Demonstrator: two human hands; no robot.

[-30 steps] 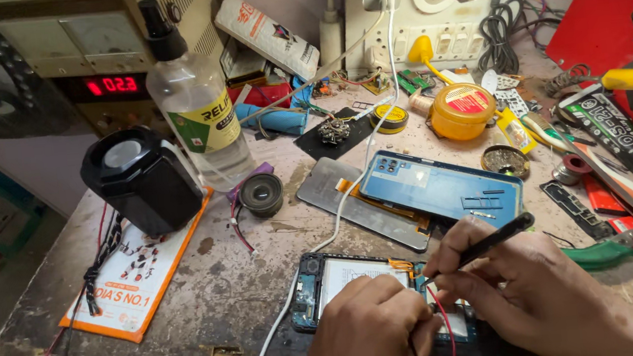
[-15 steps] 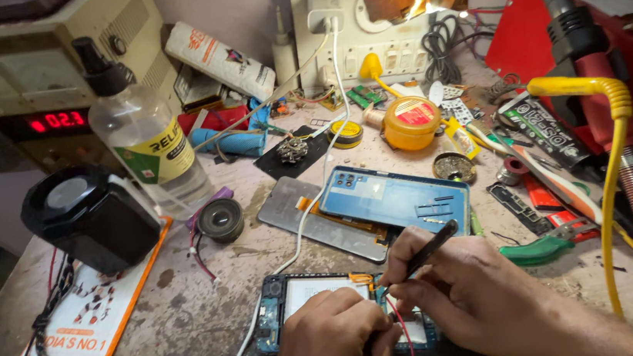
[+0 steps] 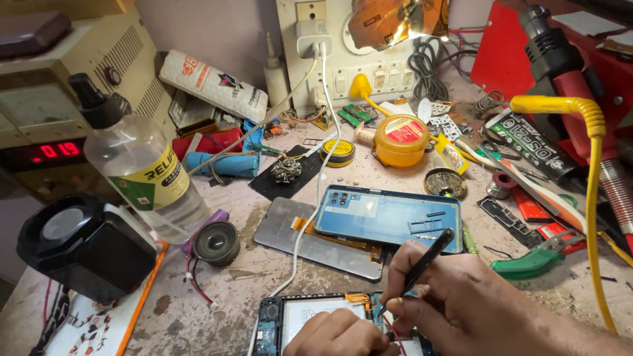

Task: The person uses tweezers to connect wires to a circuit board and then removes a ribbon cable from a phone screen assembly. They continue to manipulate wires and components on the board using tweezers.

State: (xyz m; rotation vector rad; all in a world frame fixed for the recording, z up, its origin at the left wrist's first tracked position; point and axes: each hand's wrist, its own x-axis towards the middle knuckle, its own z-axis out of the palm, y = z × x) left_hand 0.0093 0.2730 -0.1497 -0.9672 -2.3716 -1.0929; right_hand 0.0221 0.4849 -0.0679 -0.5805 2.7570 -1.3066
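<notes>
An opened phone (image 3: 294, 329) with its back off lies at the bench's near edge, showing a white battery and circuit parts. My left hand (image 3: 333, 350) rests on it with fingers curled, pressing it down. My right hand (image 3: 461, 315) grips a thin black tool (image 3: 426, 260) like a pen, its tip down at the phone's upper right corner. A white cable (image 3: 293, 254) runs from the wall charger to the phone's left side. A blue phone back cover (image 3: 386, 216) lies just beyond my hands, on a grey metal plate (image 3: 303, 241).
A clear liquid bottle (image 3: 144, 171), a black cube speaker (image 3: 87, 245) and a small round speaker (image 3: 216, 243) stand left. A yellow round tin (image 3: 401, 140), a switchboard (image 3: 349, 35), a hot-air gun with yellow coiled hose (image 3: 588, 144) and green-handled pliers (image 3: 537, 261) crowd the back and right.
The view has dropped and drifted, so the bench sits lower and more to the right in frame. Both hands stay on the opened phone; the black tool keeps its place at the corner.
</notes>
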